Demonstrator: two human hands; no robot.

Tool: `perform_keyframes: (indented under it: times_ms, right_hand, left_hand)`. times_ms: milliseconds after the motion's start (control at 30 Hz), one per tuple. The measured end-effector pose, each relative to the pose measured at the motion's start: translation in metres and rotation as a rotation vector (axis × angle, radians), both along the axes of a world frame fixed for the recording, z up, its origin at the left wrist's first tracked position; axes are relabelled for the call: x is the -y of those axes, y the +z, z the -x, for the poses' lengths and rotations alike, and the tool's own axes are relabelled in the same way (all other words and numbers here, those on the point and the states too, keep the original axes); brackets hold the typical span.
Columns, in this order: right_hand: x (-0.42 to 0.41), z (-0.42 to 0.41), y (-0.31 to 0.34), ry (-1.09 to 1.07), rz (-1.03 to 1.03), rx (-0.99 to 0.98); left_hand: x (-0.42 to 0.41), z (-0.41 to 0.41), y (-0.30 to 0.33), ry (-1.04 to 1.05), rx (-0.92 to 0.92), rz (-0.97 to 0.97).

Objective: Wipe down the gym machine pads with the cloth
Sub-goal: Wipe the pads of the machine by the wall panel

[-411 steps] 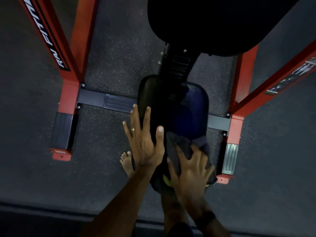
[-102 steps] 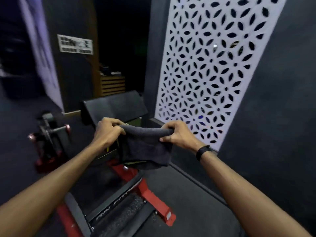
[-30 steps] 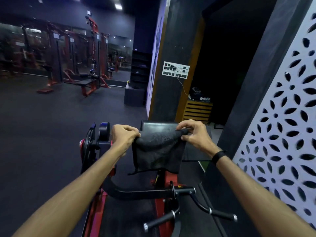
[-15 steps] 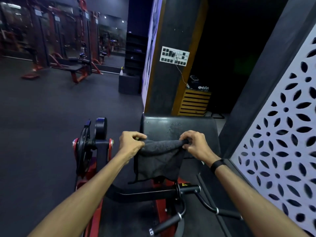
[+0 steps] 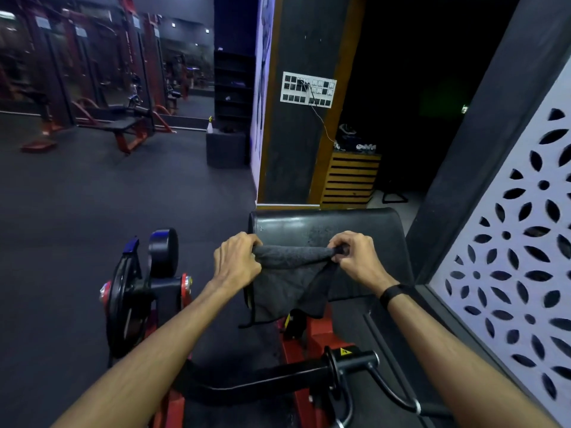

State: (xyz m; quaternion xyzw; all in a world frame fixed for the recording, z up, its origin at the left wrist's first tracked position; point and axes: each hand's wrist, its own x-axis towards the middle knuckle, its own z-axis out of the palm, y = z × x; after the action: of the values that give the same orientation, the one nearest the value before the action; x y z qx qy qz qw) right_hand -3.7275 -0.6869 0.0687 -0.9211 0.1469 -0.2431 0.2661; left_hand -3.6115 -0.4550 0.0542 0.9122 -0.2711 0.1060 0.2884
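**Both hands on the cloth, over the pad**

We pinch the grey cloth (image 5: 290, 273) by its top edge, left hand (image 5: 236, 262) and right hand (image 5: 355, 257) curled round a corner each. Stretched between them, it hangs just in front of the black pad (image 5: 324, 227); likely spread flat for a broad wipe. Red frame (image 5: 312, 338) sits below.

The person is no longer bent over the seat pad of the red-framed bench; they now stand at another machine, facing its sloped black pad (image 5: 324, 230). The dark cloth (image 5: 290, 279), before pressed flat under the right hand (image 5: 355, 257), now hangs stretched between it and the left hand (image 5: 236, 262), lower and in front of this pad.
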Motion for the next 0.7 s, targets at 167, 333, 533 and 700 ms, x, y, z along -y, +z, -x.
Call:
perform_keyframes:
  times_ms: [167, 333, 533, 700]
  right_hand:
    - [0.038, -0.063, -0.017, -0.007, -0.031, -0.020]
    - [0.078, -0.126, -0.027, -0.007, -0.098, -0.081]
    - [0.113, -0.209, -0.013, -0.055, -0.136, 0.034]
    - [0.121, -0.275, -0.032, -0.070, 0.083, 0.010]
  left_hand:
    - [0.037, -0.059, -0.012, 0.053, -0.049, 0.001]
    - [0.074, -0.121, -0.019, 0.075, -0.249, 0.042]
    - [0.116, -0.196, -0.011, 0.094, -0.258, 0.219]
    - [0.128, -0.243, -0.024, 0.025, -0.277, 0.269]
